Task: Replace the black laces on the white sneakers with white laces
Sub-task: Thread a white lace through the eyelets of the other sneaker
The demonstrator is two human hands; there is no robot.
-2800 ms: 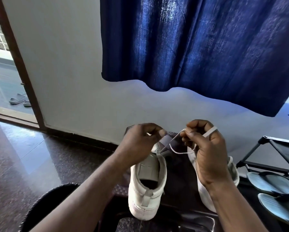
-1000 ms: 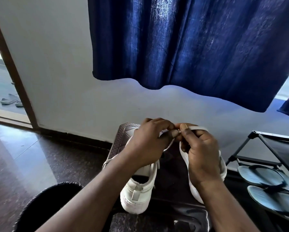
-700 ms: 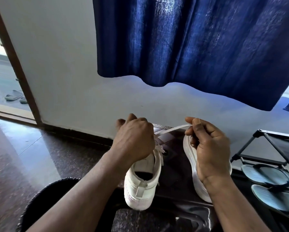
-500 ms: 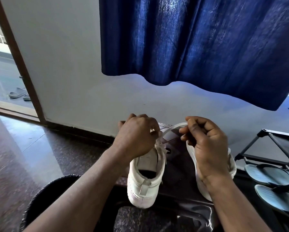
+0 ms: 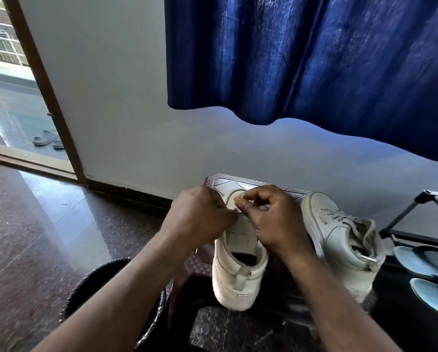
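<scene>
At six o'clock, on the dark patterned plastic stool (image 5: 240, 183), the white leather sneaker (image 5: 238, 280) points away. The right hand (image 5: 271, 222) pinches its flat white lace (image 5: 232, 209), probably limp and best held at the tip. The left hand (image 5: 200, 221) curls alongside, its grip hidden.

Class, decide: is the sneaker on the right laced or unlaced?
Laced. Pale laces criss-cross between the eyelets on the front of the right sneaker.

A glossy, speckled stone floor (image 5: 35, 224) reflects light, the matt white sneakers (image 5: 238, 275) look leathery, and the blue curtain (image 5: 314, 59) is sheeny cloth.
</scene>
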